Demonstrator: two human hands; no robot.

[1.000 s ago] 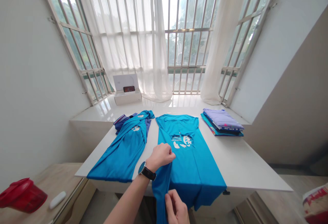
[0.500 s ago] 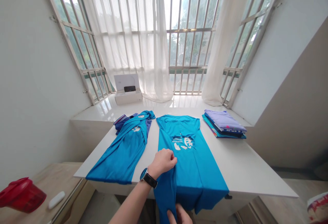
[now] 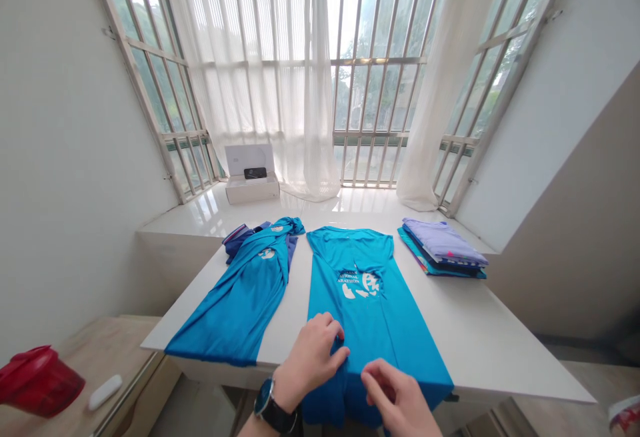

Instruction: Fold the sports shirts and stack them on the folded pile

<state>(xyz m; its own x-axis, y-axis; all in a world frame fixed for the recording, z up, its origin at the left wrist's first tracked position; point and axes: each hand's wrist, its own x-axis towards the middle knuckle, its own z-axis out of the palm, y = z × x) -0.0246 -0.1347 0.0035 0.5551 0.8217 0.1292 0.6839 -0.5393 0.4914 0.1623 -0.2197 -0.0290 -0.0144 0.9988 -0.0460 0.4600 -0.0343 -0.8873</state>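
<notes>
A blue T-shirt (image 3: 400,317) with white printing lies in front of me, its left side folded inward and its lower end hanging over the table's front edge. My left hand (image 3: 313,353), with a black-strapped watch (image 3: 270,407) on the wrist, rests on the folded left side near that edge. Its thumb stands apart from the bent fingers. Close by on the right, my right hand (image 3: 400,397) is over the lower part of the shirt. Thumb and fingertips are drawn together, with no fabric seen raised between them. Whether it touches the shirt is unclear.
Another blue shirt (image 3: 230,310) lies bunched at the left, over darker clothes (image 3: 235,240). A stack of folded clothes (image 3: 445,247) sits at the right. Behind, a white box (image 3: 253,189) holds a dark phone-like object (image 3: 255,173). A red container (image 3: 40,380) stands lower left.
My right hand has let go of the shirt's hanging lower end and come up over the table edge. My left hand has shifted slightly down and its thumb has come away from the fingers.
</notes>
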